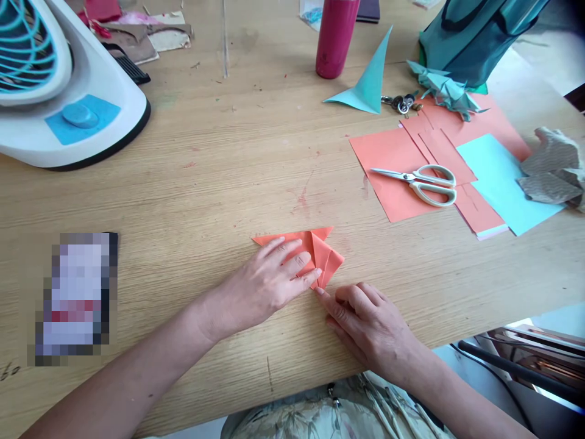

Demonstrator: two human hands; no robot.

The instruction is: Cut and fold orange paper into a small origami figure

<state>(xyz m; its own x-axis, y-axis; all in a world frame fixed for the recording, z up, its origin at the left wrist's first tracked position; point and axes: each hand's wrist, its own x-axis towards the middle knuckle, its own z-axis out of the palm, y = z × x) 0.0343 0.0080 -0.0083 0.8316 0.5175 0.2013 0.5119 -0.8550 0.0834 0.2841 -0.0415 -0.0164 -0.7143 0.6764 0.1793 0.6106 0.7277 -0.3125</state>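
Note:
A folded piece of orange paper (326,253) lies on the wooden table, with pointed corners and several creased flaps. My left hand (269,274) rests flat over its left part, fingers spread and pressing it down. The little finger touches the narrow folds near the lower corner. At that same corner, the outstretched index fingertip of my right hand (372,326) meets the paper's tip. The other right fingers are bent, and I see nothing gripped in them. Scissors (420,182) with pale handles lie on orange sheets (384,158) farther to the right.
A white fan (105,125) stands at the upper left, above a blurred phone (75,292). Toward the back are a pink bottle (336,39), a folded teal paper (365,85), keys (403,105), a teal origami figure (448,91) and a bag (470,42). Crumpled cloth (553,167) lies at right.

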